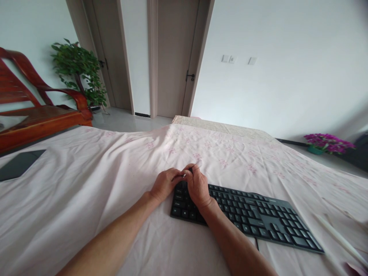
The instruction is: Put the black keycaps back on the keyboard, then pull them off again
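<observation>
Over the left end of a black keyboard (253,214), my two hands meet with their fingertips together. My left hand (166,183) is closed in a pinch on a small dark piece (182,176), most of it hidden by fingers. My right hand (197,187) is also closed, thumb and forefinger pressed at the same spot. A thin, wire-like outline (200,163) sticks out beyond the right forefinger; its kind is too faint to tell. My right wrist and forearm cross above the keyboard and hide some keys.
A pale pink flowered cloth (129,161) with folds covers the surface. A dark flat tablet-like thing (21,164) lies far left, and a white stick (339,235) lies at right. Beyond are a wooden chair (43,96), a leafy plant (76,65) and purple flowers (327,142).
</observation>
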Motion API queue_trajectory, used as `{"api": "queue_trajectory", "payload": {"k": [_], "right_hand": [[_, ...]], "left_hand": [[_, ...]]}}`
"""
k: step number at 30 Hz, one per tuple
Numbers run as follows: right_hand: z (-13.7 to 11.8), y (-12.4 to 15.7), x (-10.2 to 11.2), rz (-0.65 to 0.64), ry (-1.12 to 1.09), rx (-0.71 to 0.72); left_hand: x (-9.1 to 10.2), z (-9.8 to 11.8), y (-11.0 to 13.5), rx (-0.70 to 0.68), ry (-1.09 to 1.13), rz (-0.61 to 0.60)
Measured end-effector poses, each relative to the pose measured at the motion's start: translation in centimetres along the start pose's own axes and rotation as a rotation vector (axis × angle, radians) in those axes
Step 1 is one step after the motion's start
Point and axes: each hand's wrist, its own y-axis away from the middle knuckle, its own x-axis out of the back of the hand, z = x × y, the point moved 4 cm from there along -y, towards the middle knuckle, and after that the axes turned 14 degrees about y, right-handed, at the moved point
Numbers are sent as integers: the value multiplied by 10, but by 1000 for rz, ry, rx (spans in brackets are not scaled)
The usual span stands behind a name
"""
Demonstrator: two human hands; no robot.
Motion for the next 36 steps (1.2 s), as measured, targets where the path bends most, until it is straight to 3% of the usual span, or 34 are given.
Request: {"api": "queue_trajectory", "payload": {"k": [10, 16, 22, 31, 36], "right_hand": [[9, -4, 2, 82, -237, -173], [13, -5, 7, 173, -358, -232], [12, -4, 7, 196, -378, -223], [15, -3, 7, 215, -395, -238], [15, -3, 6, 201, -389, -241]], "left_hand": [[1, -17, -6, 158, 277, 67], [9, -26, -9, 201, 169, 171], [9, -27, -11, 193, 122, 169], [5, -42, -50, 189, -86, 126], [3, -51, -54, 192, -132, 103]]}}
